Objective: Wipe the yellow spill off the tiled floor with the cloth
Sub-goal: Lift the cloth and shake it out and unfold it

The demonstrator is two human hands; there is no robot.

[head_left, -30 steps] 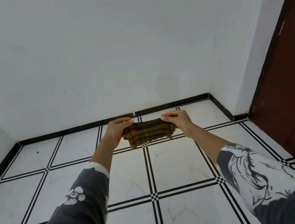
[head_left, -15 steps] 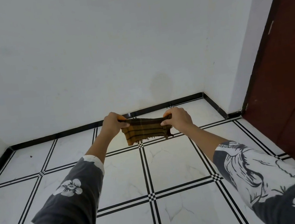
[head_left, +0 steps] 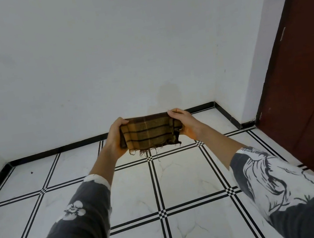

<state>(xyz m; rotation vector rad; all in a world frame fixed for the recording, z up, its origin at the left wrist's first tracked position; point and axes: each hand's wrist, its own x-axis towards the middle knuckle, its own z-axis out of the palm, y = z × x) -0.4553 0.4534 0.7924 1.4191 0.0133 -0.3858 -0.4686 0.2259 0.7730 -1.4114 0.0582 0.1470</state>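
Observation:
A yellow-brown plaid cloth [head_left: 150,133] with a frayed lower edge is stretched flat in the air between both my hands, well above the floor. My left hand [head_left: 115,139] grips its left end and my right hand [head_left: 185,124] grips its right end. The white tiled floor [head_left: 181,180] with black double lines lies below. A faint yellowish tint [head_left: 135,157] shows on the tile just under the cloth; a distinct yellow spill is not visible, and the cloth hides the floor behind it.
A white wall [head_left: 104,65] with a black skirting [head_left: 55,150] closes the far side. A dark red door [head_left: 309,87] stands at the right. A small dark speck [head_left: 32,172] lies on a far-left tile.
Both hands have spread slightly and turned the cloth, so it now hangs flatter and wider, facing me. The view has tilted upward a little.

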